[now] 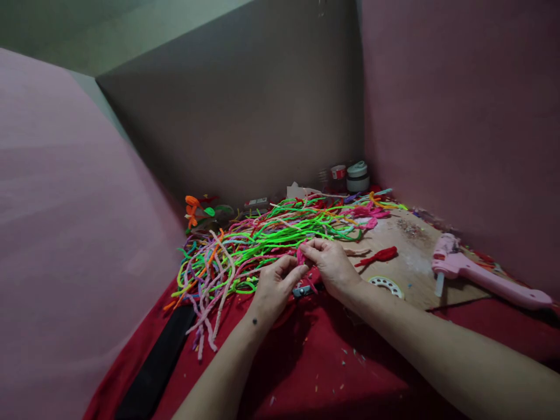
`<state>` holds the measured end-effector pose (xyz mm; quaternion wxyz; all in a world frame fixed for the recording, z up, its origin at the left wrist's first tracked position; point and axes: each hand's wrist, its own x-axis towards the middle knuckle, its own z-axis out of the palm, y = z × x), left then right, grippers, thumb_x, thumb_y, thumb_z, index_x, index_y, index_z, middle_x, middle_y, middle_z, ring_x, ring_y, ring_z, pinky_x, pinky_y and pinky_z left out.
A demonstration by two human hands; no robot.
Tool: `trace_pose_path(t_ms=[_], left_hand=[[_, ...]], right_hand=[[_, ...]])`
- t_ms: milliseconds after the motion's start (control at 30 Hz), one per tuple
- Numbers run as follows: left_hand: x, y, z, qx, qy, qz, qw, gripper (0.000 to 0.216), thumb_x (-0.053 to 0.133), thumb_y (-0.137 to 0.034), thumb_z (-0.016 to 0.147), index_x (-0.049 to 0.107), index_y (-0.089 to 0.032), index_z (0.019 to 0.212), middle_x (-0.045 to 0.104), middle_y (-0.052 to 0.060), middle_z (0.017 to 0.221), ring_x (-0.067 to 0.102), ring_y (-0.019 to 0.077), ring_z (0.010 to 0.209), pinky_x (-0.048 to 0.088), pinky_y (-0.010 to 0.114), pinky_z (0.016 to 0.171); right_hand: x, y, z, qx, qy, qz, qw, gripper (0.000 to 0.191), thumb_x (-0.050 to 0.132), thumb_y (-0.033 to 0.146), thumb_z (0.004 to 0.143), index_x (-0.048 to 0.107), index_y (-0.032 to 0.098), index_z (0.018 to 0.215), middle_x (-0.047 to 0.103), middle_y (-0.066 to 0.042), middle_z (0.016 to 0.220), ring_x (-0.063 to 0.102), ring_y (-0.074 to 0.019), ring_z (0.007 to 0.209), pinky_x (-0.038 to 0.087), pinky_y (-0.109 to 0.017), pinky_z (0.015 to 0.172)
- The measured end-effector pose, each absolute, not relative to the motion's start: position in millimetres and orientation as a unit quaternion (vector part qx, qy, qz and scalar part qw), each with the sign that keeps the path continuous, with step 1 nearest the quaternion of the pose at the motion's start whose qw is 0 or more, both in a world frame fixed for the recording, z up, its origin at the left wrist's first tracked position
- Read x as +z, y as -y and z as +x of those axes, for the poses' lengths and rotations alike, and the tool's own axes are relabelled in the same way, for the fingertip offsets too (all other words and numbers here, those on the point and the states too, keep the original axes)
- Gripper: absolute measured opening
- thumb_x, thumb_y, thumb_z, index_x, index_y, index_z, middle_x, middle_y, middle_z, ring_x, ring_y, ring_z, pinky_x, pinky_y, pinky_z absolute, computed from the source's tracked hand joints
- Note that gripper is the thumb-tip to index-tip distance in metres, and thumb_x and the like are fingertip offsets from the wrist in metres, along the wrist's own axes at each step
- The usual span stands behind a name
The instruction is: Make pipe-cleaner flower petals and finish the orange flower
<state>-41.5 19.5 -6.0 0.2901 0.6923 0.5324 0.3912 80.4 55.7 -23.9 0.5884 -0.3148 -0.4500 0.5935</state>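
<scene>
My left hand (280,280) and my right hand (330,265) meet near the middle of the view, both closed at the fingertips on one pink pipe cleaner (300,255). The piece is bent, and part of it hides behind my fingers. Just below my hands lies a small tool with a grey end (303,290), partly covered; its kind is not clear. Behind them spreads a large heap of pipe cleaners (280,233) in green, pink, orange, purple and other colours. A red looped pipe cleaner piece (384,255) rests to the right of my right hand.
A pink glue gun (494,274) lies on a brown board (415,265) at right, near a pale ring with holes (387,286). Orange pipe cleaner flowers (191,209) stand back left. A lidded jar (357,178) is at the back. A black strip (157,361) crosses the red cloth (306,361).
</scene>
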Motion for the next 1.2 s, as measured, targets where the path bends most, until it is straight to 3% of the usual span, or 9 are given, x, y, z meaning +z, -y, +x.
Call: trace_pose_path(t_ms=[267, 433, 567, 767, 1033, 1200], left_hand=[[-1.3, -18.6, -46.2, 0.392, -0.555, 0.648, 0.344, 0.026, 0.056, -0.039, 0.071, 0.057, -0.013, 0.063, 0.040, -0.004, 0.052, 0.031, 0.0060, 0.047, 0.026, 0.018, 0.043], [-0.1, -19.1, -45.0, 0.395, -0.561, 0.662, 0.301, 0.025, 0.056, -0.037, 0.071, 0.057, -0.014, 0.061, 0.042, -0.003, 0.055, 0.034, 0.0066, 0.051, 0.027, 0.018, 0.046], [-2.2, -20.2, -48.3, 0.395, -0.567, 0.653, 0.309, 0.027, 0.057, -0.038, 0.070, 0.054, -0.014, 0.058, 0.042, -0.004, 0.052, 0.033, 0.0062, 0.048, 0.027, 0.018, 0.044], [-0.1, -17.6, -48.6, 0.382, -0.573, 0.607, 0.397, 0.028, 0.057, -0.041, 0.070, 0.060, -0.015, 0.080, 0.042, -0.006, 0.045, 0.035, 0.0058, 0.037, 0.027, 0.018, 0.039], [-5.0, -23.5, -49.3, 0.378, -0.550, 0.682, 0.299, 0.024, 0.054, -0.033, 0.072, 0.046, -0.016, 0.058, 0.038, -0.005, 0.053, 0.031, 0.0059, 0.048, 0.026, 0.019, 0.044], [-0.8, -21.3, -51.3, 0.379, -0.565, 0.643, 0.352, 0.026, 0.055, -0.035, 0.070, 0.043, -0.016, 0.056, 0.034, -0.006, 0.049, 0.027, 0.0056, 0.044, 0.022, 0.020, 0.043]], right_hand=[[-16.4, -56.5, 86.6, 0.602, 0.465, -0.316, 0.568, 0.011, 0.065, 0.022, 0.057, 0.057, 0.014, 0.056, 0.054, 0.002, 0.049, 0.046, -0.0087, 0.045, 0.037, -0.024, 0.049], [-17.5, -55.9, 85.7, 0.679, 0.387, -0.275, 0.560, 0.015, 0.068, 0.024, 0.054, 0.057, 0.014, 0.059, 0.058, 0.001, 0.051, 0.051, -0.0104, 0.047, 0.042, -0.027, 0.054], [-15.0, -55.8, 87.1, 0.643, 0.448, -0.284, 0.552, 0.012, 0.066, 0.024, 0.057, 0.060, 0.014, 0.060, 0.059, 0.001, 0.054, 0.049, -0.0094, 0.049, 0.039, -0.025, 0.053], [-14.7, -56.4, 89.0, 0.601, 0.496, -0.335, 0.529, 0.013, 0.064, 0.024, 0.059, 0.061, 0.013, 0.053, 0.055, 0.002, 0.049, 0.043, -0.0076, 0.047, 0.034, -0.023, 0.050], [-19.6, -54.0, 85.8, 0.595, 0.488, -0.326, 0.549, 0.015, 0.063, 0.026, 0.062, 0.061, 0.014, 0.054, 0.054, 0.001, 0.048, 0.043, -0.0086, 0.045, 0.033, -0.024, 0.048], [-20.2, -57.5, 86.4, 0.628, 0.495, -0.276, 0.533, 0.031, 0.058, 0.040, 0.070, 0.060, 0.013, 0.055, 0.055, -0.001, 0.052, 0.046, -0.0097, 0.049, 0.036, -0.025, 0.052]])
